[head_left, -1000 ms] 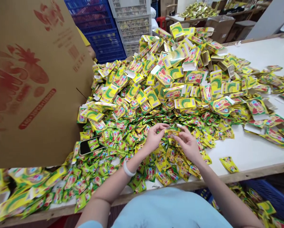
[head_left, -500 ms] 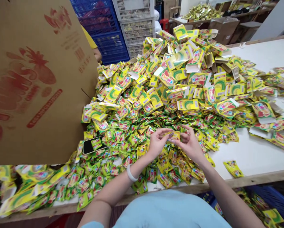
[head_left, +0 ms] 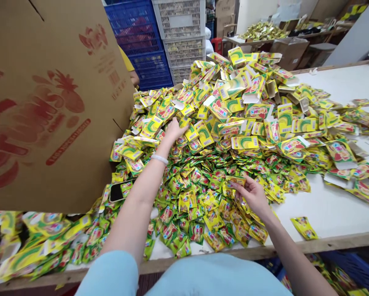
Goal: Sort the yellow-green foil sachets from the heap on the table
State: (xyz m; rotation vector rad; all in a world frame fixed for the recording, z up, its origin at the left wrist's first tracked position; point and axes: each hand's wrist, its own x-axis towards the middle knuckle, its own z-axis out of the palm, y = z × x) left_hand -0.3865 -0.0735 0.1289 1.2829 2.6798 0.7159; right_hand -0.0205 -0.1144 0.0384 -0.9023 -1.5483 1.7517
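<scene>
My left hand (head_left: pixel 174 129) reaches far forward into the heap of flat yellow-green cartons (head_left: pixel 233 102) and its fingers close on one small carton (head_left: pixel 191 132) there. My right hand (head_left: pixel 252 193) stays near me, pinching a small stack of yellow-green sachets (head_left: pixel 235 180) above the spread of loose sachets (head_left: pixel 196 205). A white band sits on my left wrist (head_left: pixel 159 158).
A large brown cardboard box (head_left: pixel 48 107) with red print stands at the left. A phone (head_left: pixel 118 191) lies half buried in sachets. The white table (head_left: pixel 332 205) has a wooden front edge. Blue and white crates (head_left: pixel 159 37) stand behind; a person's yellow sleeve (head_left: pixel 127 61) shows by the box.
My left hand left the sachets held between both hands and stretched forward into the carton heap. My right hand kept the sachets and dropped slightly lower.
</scene>
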